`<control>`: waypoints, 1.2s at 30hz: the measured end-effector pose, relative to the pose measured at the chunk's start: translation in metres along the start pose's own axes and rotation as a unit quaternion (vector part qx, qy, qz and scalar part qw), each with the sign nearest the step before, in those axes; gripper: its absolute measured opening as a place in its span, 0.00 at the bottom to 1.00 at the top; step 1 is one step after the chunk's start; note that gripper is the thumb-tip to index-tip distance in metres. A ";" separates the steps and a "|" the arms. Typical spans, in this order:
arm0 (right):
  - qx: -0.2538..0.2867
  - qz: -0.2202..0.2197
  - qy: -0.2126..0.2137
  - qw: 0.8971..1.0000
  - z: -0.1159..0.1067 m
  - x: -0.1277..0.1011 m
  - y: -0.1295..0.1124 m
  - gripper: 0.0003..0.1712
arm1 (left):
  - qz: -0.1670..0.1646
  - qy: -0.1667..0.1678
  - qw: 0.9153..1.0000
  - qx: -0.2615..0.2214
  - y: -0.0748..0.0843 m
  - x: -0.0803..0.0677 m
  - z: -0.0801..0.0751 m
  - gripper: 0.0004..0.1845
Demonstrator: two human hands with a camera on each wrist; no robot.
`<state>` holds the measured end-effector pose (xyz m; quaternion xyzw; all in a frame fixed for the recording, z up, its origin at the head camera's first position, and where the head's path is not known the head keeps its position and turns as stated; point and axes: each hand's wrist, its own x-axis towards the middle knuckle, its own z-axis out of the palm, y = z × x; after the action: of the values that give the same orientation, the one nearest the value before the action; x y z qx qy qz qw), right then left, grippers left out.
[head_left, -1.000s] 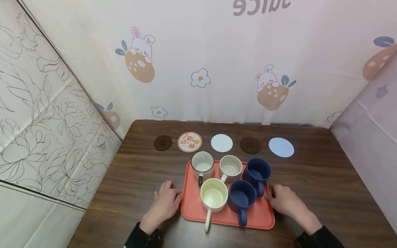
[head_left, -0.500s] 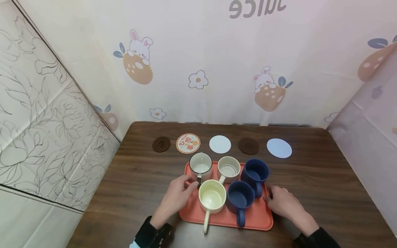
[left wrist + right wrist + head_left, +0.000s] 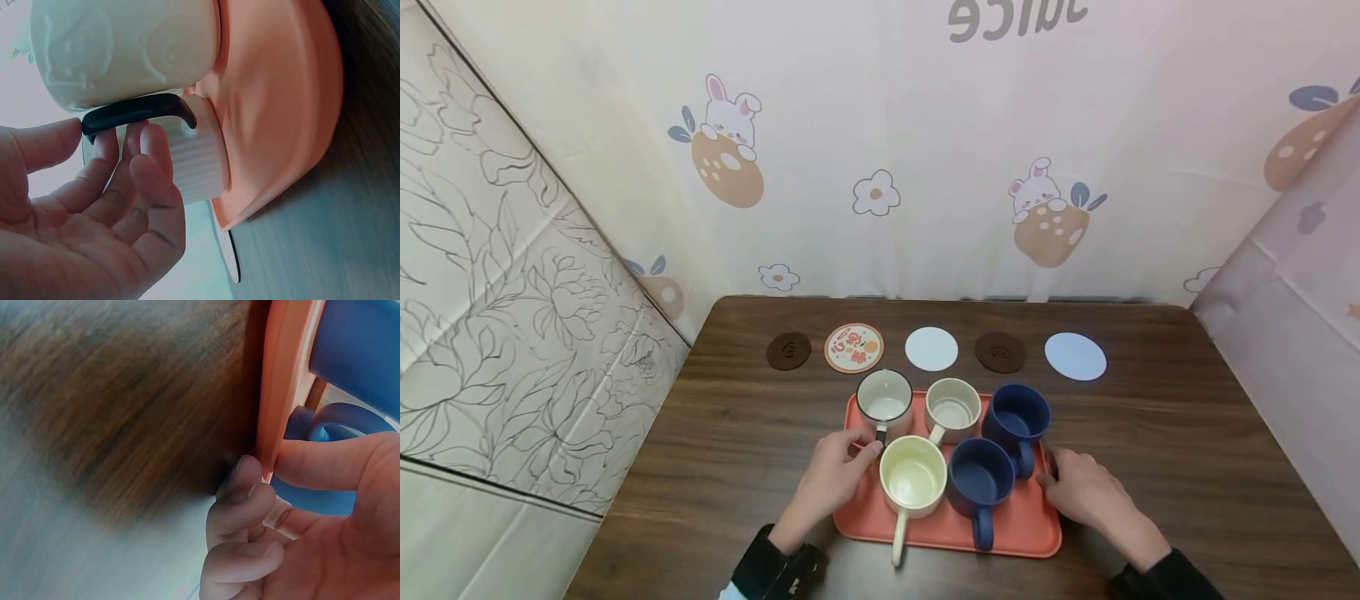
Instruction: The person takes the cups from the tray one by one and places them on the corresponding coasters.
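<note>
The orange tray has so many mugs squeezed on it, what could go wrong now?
1. The white mug with a black handle stands close to the pale yellow mug; lifting it by the handle that the left hand touches might knock them together.
2. The right hand pinches the orange plastic tray at its rim; a tug could rattle the two dark blue mugs.

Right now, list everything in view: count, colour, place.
table: one, dark brown wood.
tray: one, orange, near middle of the table.
white mug with black handle: one, tray's far left.
beige mug: one, tray's far middle.
cream mug: one, tray's near left.
blue mugs: two, tray's right side.
brown coasters: two, far row.
printed coaster: one, orange-rimmed, far row.
white coasters: two, far row.
left hand: fingers at the black handle.
right hand: pinches the tray's right rim.
</note>
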<state>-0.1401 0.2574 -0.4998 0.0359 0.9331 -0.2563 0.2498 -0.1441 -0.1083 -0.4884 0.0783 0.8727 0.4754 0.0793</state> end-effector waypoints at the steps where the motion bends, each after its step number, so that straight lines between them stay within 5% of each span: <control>1: 0.000 -0.001 0.001 1.000 0.000 0.000 0.000 0.23 | 0.000 -0.001 1.000 -0.001 0.001 0.000 0.000 0.08; 7: 0.003 -0.002 0.007 1.000 0.001 -0.001 0.001 0.18 | 0.004 -0.001 1.000 -0.003 0.003 -0.001 0.001 0.07; 14: -0.006 -0.006 0.006 1.000 0.002 0.000 0.003 0.23 | -0.004 0.008 1.000 -0.001 0.000 -0.002 0.001 0.06; 20: -0.010 0.001 -0.004 1.000 0.004 -0.001 0.004 0.15 | -0.015 0.025 1.000 -0.008 -0.006 -0.007 -0.005 0.06; 31: -0.010 0.006 -0.013 1.000 0.000 -0.001 0.000 0.11 | 0.000 0.012 0.999 -0.030 -0.017 -0.006 -0.003 0.10; 36: -0.020 -0.026 0.012 0.999 0.003 -0.003 0.003 0.17 | -0.007 0.001 1.000 -0.027 -0.016 -0.006 -0.012 0.09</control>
<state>-0.1352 0.2587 -0.5021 0.0095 0.9415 -0.2433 0.2329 -0.1413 -0.1279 -0.4954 0.0698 0.8599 0.4986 0.0839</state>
